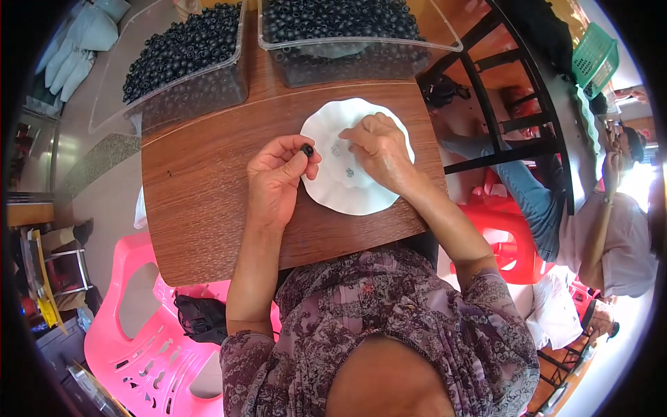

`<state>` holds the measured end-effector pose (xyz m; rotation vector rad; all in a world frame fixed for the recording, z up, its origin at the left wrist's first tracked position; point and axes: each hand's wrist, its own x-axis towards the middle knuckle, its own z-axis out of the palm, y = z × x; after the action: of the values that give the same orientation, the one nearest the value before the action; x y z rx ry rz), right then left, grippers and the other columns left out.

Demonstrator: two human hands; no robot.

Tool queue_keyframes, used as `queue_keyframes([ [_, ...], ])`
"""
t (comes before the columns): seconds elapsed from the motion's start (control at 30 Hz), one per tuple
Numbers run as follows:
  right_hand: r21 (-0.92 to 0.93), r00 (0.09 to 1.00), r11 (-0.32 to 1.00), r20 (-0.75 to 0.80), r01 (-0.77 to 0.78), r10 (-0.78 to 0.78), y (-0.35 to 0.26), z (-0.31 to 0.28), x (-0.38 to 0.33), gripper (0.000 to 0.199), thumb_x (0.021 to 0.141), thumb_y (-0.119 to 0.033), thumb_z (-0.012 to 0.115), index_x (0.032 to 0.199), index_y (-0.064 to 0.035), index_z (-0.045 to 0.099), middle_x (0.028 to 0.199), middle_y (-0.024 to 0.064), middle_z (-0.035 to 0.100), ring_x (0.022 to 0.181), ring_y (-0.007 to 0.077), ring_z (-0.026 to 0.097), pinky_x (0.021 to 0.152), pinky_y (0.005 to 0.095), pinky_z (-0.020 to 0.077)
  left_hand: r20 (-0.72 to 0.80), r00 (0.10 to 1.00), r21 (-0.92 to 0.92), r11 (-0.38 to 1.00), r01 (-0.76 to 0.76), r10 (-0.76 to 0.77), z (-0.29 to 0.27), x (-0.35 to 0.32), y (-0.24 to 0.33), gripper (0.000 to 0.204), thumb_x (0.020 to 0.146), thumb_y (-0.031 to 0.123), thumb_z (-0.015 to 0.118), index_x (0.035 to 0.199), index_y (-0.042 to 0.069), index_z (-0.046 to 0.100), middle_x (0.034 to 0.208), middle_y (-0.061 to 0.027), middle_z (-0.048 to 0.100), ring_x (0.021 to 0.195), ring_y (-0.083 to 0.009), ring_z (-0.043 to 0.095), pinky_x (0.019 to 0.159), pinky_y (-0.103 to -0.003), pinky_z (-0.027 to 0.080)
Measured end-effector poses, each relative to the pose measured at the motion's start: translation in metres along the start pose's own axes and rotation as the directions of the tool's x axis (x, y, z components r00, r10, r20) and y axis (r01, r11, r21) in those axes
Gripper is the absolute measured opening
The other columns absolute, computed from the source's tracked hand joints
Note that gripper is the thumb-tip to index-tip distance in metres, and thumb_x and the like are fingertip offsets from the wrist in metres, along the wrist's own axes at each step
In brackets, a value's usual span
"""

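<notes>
My left hand [276, 174] pinches a small black ring-like piece [307, 149] between thumb and fingers, beside the left rim of a white wavy-edged plate [326, 194]. Over the plate's right half, my right hand [381, 147] is bent down with thumb and fingertips together near the middle. Whatever those fingertips hold, if anything, is too small to tell. On the plate lie tiny greyish pieces [350, 172], some close to the right fingertips.
Two clear plastic bins, a left one [201, 101] and a right one [347, 66], hold many black ring-like pieces at the back of the wooden table [208, 201]. A pink chair [132, 313] stands left. To the right are a red stool [511, 240], a black frame [517, 125] and a seated person [597, 229].
</notes>
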<state>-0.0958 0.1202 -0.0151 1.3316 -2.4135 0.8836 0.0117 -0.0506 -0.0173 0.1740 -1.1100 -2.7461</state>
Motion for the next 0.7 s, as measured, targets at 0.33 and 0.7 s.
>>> queue_keyframes([
  [0.33,-0.036,0.992,0.994,0.069,0.107,-0.105,0.002,0.013,0.008,0.016,0.057,0.003,0.065,0.070,-0.0057,0.062,0.068,0.0059,0.051,0.069,0.0243,0.050,0.062,0.0352,0.0395,-0.009,1.000,0.012,1.000,-0.005,0.005,-0.001,0.000,0.000,0.016,0.082,0.001,0.059,0.096,-0.006,0.058,0.084,-0.0136,0.062,0.067,-0.0156,0.054,0.064,-0.024,0.044],
  [0.7,-0.056,0.996,0.998,0.084,0.038,-0.034,0.001,0.004,0.000,0.029,0.055,0.004,0.069,0.082,-0.0043,0.064,0.072,0.0066,0.052,0.071,0.0246,0.050,0.066,0.0355,0.0397,-0.002,1.000,0.031,0.999,0.007,-0.007,0.001,0.000,-0.003,0.017,0.081,0.001,0.060,0.097,-0.006,0.058,0.084,-0.0135,0.062,0.067,-0.0154,0.054,0.065,-0.024,0.045],
])
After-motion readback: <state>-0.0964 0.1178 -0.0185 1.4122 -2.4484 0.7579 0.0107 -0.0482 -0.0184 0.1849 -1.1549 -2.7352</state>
